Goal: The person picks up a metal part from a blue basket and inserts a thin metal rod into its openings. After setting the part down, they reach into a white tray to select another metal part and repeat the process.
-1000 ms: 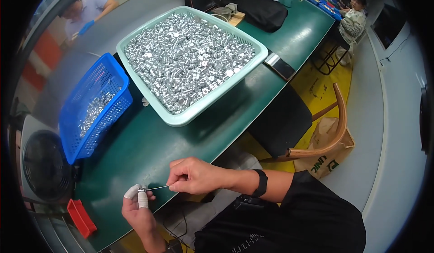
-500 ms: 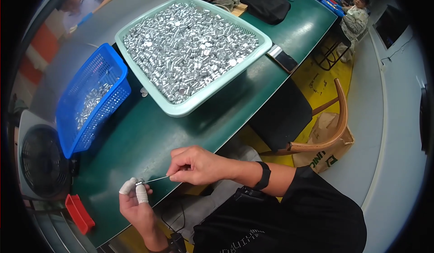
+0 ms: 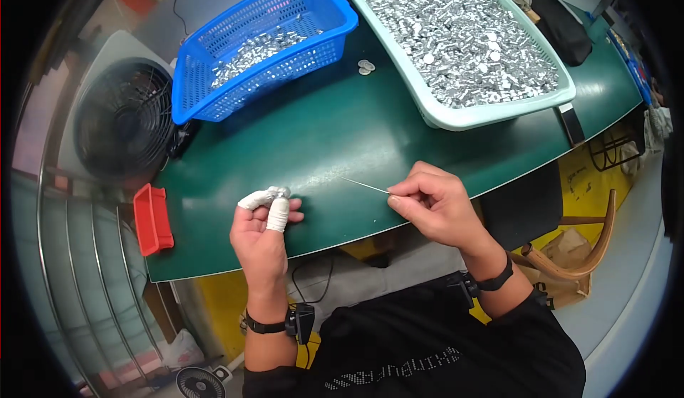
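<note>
My left hand (image 3: 261, 245) is above the front part of the green table, its thumb and index finger wrapped in white tape. Pinched between those two taped fingertips is a small silvery metal piece (image 3: 283, 192), mostly covered by them. To the right, my right hand (image 3: 440, 207) grips one end of a thin straight metal rod (image 3: 365, 184) between thumb and fingers. The rod points left toward my left hand, and its free tip is clear of the metal piece.
A blue perforated basket (image 3: 267, 77) holds some small metal pieces. Right of it, a pale green basket (image 3: 456, 119) is heaped with them. Several silvery discs (image 3: 365, 67) lie between. A red tray (image 3: 152, 220) and a fan (image 3: 125, 110) are at left, a phone (image 3: 571, 125) at right.
The rod's tip was at the metal piece in my left hand; now my right hand has drawn the rod away to the right. My view has turned toward the left.
</note>
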A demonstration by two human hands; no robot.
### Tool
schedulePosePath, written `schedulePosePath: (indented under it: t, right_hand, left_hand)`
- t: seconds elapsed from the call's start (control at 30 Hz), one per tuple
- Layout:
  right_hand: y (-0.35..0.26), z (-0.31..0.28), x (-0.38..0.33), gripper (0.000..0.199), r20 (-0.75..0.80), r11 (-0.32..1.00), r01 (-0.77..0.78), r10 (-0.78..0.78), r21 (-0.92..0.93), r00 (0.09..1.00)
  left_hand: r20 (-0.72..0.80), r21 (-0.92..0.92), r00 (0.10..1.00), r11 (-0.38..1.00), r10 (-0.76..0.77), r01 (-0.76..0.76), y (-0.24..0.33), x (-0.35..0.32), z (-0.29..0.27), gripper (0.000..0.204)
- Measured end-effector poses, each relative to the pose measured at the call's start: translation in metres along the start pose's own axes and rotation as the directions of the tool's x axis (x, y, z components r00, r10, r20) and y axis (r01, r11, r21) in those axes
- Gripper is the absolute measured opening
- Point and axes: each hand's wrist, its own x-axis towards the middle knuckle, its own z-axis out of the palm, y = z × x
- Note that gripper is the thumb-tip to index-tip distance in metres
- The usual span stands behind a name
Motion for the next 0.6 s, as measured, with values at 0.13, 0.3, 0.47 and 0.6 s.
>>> schedulePosePath:
  t: [0.13, 0.3, 0.47, 0.6]
  right_hand:
    - [-0.002, 0.005, -0.002, 0.006, -0.011, 0.996, 0.075, -0.076, -0.053, 0.997]
    - [0.005, 0.007, -0.005, 0.007, -0.041, 0.991, 0.122, -0.124, -0.057, 0.991]
    - [0.010, 0.006, -0.007, 0.009, -0.016, 0.991, 0.133, -0.133, -0.008, 0.991]
    - [0.010, 0.004, -0.006, 0.009, -0.026, 0.992, 0.128, -0.129, -0.017, 0.991]
  left_hand:
    - [-0.008, -0.019, 0.998, 0.998, 0.064, -0.065, 0.003, -0.003, -0.008, 0.018]
    - [0.070, 0.307, 0.994, 0.946, 0.083, -0.101, -0.002, -0.005, -0.020, 0.028]
    - [0.156, 0.278, 0.978, 0.944, 0.138, -0.177, 0.003, -0.008, -0.009, 0.027]
    - [0.136, 0.219, 0.985, 0.966, 0.110, -0.138, 0.008, -0.006, -0.001, 0.021]
